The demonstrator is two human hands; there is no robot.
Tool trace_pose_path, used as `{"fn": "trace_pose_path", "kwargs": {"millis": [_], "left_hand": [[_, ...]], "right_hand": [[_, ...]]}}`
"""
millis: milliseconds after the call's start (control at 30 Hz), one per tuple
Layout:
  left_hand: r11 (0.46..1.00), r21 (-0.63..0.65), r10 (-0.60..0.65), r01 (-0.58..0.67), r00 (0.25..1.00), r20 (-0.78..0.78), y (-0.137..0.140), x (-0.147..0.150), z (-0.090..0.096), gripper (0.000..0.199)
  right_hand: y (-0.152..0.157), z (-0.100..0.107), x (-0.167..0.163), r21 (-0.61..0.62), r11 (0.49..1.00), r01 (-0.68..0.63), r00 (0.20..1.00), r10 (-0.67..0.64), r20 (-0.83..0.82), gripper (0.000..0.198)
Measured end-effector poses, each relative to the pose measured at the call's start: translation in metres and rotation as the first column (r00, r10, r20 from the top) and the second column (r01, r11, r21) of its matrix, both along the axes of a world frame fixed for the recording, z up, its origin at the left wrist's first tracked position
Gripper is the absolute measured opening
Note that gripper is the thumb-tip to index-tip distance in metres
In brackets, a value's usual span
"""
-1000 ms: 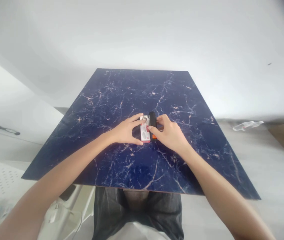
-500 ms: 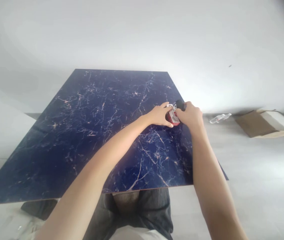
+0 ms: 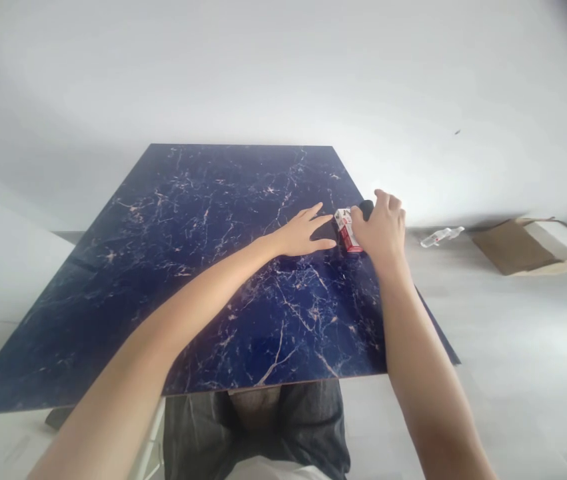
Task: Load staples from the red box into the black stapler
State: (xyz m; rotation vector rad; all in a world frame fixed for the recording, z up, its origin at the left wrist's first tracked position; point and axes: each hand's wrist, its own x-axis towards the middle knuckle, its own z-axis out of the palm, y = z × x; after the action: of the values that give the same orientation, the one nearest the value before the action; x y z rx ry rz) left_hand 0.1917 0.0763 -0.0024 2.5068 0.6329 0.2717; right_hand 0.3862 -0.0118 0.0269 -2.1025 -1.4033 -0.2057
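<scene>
A small red-and-white box [image 3: 348, 231] stands on the blue marbled tabletop [image 3: 223, 267], towards its right edge. My left hand [image 3: 303, 231] is just left of it, with thumb and fingers spread and nothing gripped. Between its thumb and fingers shows a dark patch, which could be an object or a shadow. On the box's other side is my right hand [image 3: 382, 223], its thumb at the box's right face and its fingers apart. A black rounded object [image 3: 366, 208] shows behind the right thumb, mostly hidden; its kind cannot be made out.
Past the table's right edge, a clear plastic bottle [image 3: 442, 237] lies on the floor. Farther right is an opened cardboard box [image 3: 528, 248] by the wall. A white wall [image 3: 243, 73] rises behind the table. My legs [image 3: 308, 420] are under the front edge.
My left hand has drawn back left from the box and spread its fingers. The fingers of my right hand have loosened and lifted, leaving more of the box showing.
</scene>
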Motion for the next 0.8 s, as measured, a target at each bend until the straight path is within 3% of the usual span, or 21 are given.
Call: {"fn": "trace_pose_path", "kwargs": {"millis": [100, 167, 233, 300, 367, 433, 567, 800], "left_hand": [[0.996, 0.067, 0.059, -0.062, 0.997, 0.044, -0.009, -0.054, 0.008, 0.08], [0.985, 0.118, 0.115, -0.124, 0.99, 0.076, -0.019, -0.091, 0.013, 0.069], [0.975, 0.16, 0.143, -0.153, 0.987, 0.073, -0.03, -0.126, 0.017, 0.061], [0.973, 0.179, 0.148, -0.147, 0.989, 0.01, -0.041, -0.156, 0.019, 0.062], [0.976, 0.167, 0.149, -0.137, 0.987, -0.06, -0.052, -0.179, 0.018, 0.069], [0.982, 0.138, 0.147, -0.132, 0.983, -0.108, -0.063, -0.194, 0.014, 0.076], [0.979, 0.124, 0.185, -0.164, 0.967, -0.177, -0.077, -0.2, -0.002, 0.082], [0.961, 0.227, 0.204, -0.156, 0.957, -0.205, -0.081, -0.194, -0.013, 0.08]], "right_hand": [[-0.002, 0.0, -0.04, 0.068, 0.976, -0.205, 0.976, 0.199, 0.092, 0.055], [-0.006, -0.004, -0.072, 0.05, 0.923, -0.381, 0.922, 0.375, 0.098, 0.054], [-0.013, -0.012, -0.101, 0.001, 0.814, -0.581, 0.811, 0.579, 0.079, 0.058], [-0.02, -0.022, -0.124, -0.067, 0.668, -0.742, 0.666, 0.744, 0.045, 0.069], [-0.026, -0.033, -0.14, -0.124, 0.543, -0.83, 0.547, 0.837, 0.003, 0.083], [-0.029, -0.041, -0.15, -0.157, 0.471, -0.868, 0.482, 0.876, -0.036, 0.095], [-0.028, -0.05, -0.158, -0.221, 0.425, -0.878, 0.454, 0.885, -0.103, 0.11], [-0.027, -0.051, -0.159, -0.267, 0.39, -0.881, 0.425, 0.901, -0.087, 0.097]]}}
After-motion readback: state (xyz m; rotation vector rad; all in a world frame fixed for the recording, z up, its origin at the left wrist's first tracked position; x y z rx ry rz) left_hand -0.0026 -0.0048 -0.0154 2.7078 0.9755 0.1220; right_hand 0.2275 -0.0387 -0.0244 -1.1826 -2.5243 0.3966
